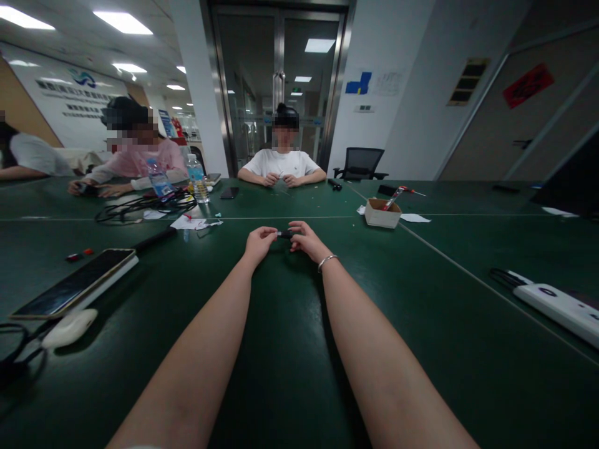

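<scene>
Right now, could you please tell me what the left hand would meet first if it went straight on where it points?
The left hand would likely meet the small dark object it seems to pinch by the pale end, then the right hand; depth is unclear.

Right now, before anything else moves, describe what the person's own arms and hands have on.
The left hand and right hand are ungloved. A slim, silvery bracelet rings the right wrist; the left wrist is bare. Both forearms show bare, though a pale sliver at the bottom edge, by the left arm, might be a sleeve.
</scene>
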Motion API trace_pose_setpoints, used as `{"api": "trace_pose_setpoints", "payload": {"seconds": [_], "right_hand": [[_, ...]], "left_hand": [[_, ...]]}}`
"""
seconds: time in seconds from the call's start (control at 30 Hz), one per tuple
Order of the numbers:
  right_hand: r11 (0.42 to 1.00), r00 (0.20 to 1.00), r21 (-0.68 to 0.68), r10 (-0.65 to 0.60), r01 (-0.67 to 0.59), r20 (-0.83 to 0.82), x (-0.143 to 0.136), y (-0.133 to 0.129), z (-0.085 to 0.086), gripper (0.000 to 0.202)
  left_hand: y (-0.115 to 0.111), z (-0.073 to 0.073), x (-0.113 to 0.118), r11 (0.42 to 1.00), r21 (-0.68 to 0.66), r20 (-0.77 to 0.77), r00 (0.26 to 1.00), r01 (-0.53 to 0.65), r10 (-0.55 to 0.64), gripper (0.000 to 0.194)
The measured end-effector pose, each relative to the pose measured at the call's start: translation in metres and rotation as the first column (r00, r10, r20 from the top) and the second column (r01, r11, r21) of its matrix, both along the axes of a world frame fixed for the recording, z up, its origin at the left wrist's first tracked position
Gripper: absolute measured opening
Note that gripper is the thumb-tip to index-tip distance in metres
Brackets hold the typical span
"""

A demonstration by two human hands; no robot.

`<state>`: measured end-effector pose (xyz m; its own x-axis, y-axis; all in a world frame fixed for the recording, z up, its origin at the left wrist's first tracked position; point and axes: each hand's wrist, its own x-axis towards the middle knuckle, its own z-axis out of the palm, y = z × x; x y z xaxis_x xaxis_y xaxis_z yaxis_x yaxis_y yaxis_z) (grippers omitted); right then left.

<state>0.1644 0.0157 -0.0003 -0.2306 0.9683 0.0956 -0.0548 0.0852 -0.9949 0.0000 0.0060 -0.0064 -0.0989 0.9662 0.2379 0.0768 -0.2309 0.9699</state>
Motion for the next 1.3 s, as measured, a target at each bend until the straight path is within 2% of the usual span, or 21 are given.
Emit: {"api": "trace_pose_setpoints", "payload": {"seconds": [0.17, 0.3, 0.4, 0.53, 0.7, 0.9, 1.0, 1.13, 1.3], "right_hand": [[1.0, 1.0, -0.029, 0.007, -0.006, 0.018, 0.0, 0.0011, -0.0014, 0.022], [1.0, 1.0, -0.022, -0.011, 0.011, -0.02, 0.0002, -0.0008, 0.0002, 0.034], [0.999, 1.0, -0.042, 0.017, -0.017, 0.007, -0.0002, -0.002, 0.0015, 0.019], [1.0, 1.0, -0.015, -0.009, 0.009, -0.001, -0.0003, -0.0012, 0.0011, 0.033], [1.0, 1.0, -0.027, 0.015, -0.015, -0.003, 0.0001, -0.0004, 0.0009, 0.019], [1.0, 1.0, -0.027, 0.016, -0.016, -0.017, 0.0001, -0.0013, 0.0018, 0.018], [1.0, 1.0, 0.007, 0.003, -0.003, -0.02, -0.0001, -0.0016, 0.0017, 0.026], [1.0, 1.0, -0.015, 0.009, -0.009, -0.014, -0.0003, -0.0015, 0.0014, 0.018], [1.0, 1.0, -0.006, -0.006, 0.006, -0.016, -0.0004, -0.0003, 0.0006, 0.023]], "left_hand": [[-0.0002, 0.0001, -0.0008, 1.0, 0.0, 0.0, 1.0, 0.001, -0.001, 0.019], [0.0028, -0.0027, -0.0013, 1.0, 0.009, -0.002, 1.0, -0.001, 0.001, 0.019], [0.0046, -0.0041, -0.0011, 1.0, 0.009, 0.011, 1.0, 0.006, -0.006, 0.019], [0.0045, -0.0037, -0.0007, 1.0, 0.005, 0.02, 1.0, 0.004, -0.004, 0.019], [0.0037, -0.0029, -0.0003, 1.0, -0.008, 0.026, 1.0, -0.005, 0.005, 0.019], [0.0042, -0.0025, -0.0003, 1.0, -0.007, 0.024, 1.0, -0.008, 0.009, 0.018], [0.0042, -0.0027, -0.0002, 1.0, -0.009, 0.024, 1.0, -0.012, 0.012, 0.019], [0.0044, -0.0034, -0.0007, 1.0, -0.005, 0.025, 1.0, -0.011, 0.011, 0.02], [0.0045, -0.0037, -0.001, 1.0, 0.002, 0.028, 1.0, -0.007, 0.007, 0.018]]}}
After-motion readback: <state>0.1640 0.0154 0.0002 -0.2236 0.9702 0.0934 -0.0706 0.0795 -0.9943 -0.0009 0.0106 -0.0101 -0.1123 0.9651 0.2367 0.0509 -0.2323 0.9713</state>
